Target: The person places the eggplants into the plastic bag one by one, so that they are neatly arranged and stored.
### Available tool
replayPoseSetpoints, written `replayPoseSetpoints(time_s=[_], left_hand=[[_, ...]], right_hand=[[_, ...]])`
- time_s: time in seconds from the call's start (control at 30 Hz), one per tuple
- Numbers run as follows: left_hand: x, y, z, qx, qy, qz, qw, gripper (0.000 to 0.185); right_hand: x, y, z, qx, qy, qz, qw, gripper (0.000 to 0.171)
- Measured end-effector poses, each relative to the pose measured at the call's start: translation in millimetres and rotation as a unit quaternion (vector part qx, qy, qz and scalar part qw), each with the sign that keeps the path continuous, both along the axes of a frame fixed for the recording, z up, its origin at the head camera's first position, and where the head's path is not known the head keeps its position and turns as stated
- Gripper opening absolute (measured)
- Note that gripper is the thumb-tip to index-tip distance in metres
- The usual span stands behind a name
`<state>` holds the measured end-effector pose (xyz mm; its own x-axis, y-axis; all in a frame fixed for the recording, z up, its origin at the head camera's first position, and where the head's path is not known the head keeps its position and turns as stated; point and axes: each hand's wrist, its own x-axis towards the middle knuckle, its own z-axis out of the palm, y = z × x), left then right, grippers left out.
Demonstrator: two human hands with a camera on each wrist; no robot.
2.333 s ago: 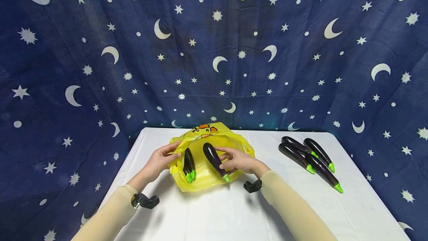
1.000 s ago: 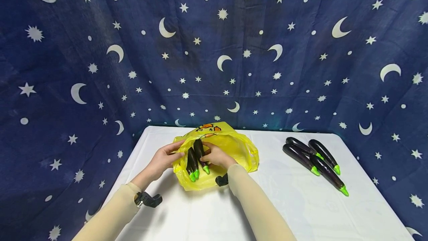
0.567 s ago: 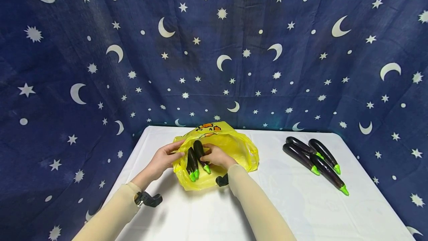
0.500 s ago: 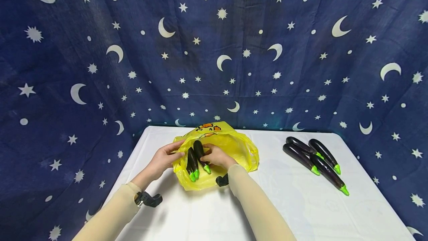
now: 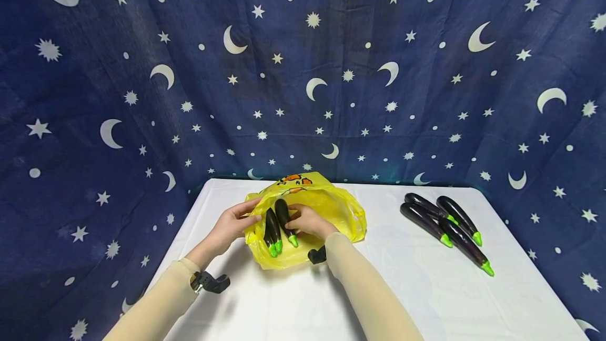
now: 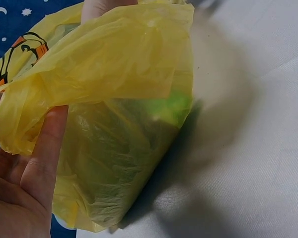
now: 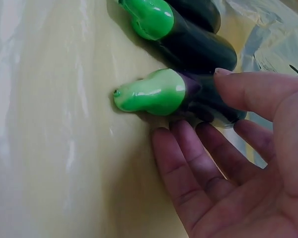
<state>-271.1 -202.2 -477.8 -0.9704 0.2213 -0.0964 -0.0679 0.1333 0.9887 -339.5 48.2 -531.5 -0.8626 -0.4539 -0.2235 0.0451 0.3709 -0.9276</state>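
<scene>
A yellow plastic bag lies on the table with its mouth toward me. My left hand holds its left rim, thumb inside the mouth and the other fingers behind the film, as the left wrist view also shows. Inside, two dark purple eggplants with green stems lie against the left wall. A third eggplant lies beside them, stem toward me. My right hand reaches into the bag and lightly holds this one: in the right wrist view the thumb is at one side of the eggplant, the fingertips along the other.
Several more eggplants lie in a loose group on the right of the white table. A dark blue curtain with moons and stars hangs behind the table. Black straps with cameras sit on both wrists.
My right hand has carried the third eggplant leftward, deeper into the bag, beside the other two. Over the last half second it has barely shifted. My left hand keeps its hold on the rim.
</scene>
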Motion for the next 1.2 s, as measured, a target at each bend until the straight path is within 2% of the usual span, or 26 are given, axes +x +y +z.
replayPoseSetpoints(time_s=[0.17, 0.5, 0.77, 1.0, 1.2], left_hand=[[-0.4, 0, 0.3, -0.003, 0.005, -0.001, 1.0, 0.058], [0.1, 1, 0.3, 0.002, 0.01, -0.003, 0.9999, 0.058], [-0.2, 2, 0.7, -0.003, 0.01, -0.001, 0.9999, 0.059], [0.6, 3, 0.2, -0.004, 0.007, 0.004, 1.0, 0.057], [-1.2, 4, 0.5, -0.006, 0.012, 0.005, 0.9999, 0.058]], right_hand=[[1.0, 7, 3.6, -0.015, 0.004, -0.001, 1.0, 0.069], [5.9, 22, 11.1, 0.002, 0.023, 0.008, 1.0, 0.066], [14.3, 33, 18.2, 0.037, 0.076, 0.05, 0.995, 0.065], [32.4, 53, 30.6, 0.06, 0.139, 0.105, 0.983, 0.064], [52.4, 82, 44.7, 0.046, 0.137, 0.141, 0.98, 0.063]])
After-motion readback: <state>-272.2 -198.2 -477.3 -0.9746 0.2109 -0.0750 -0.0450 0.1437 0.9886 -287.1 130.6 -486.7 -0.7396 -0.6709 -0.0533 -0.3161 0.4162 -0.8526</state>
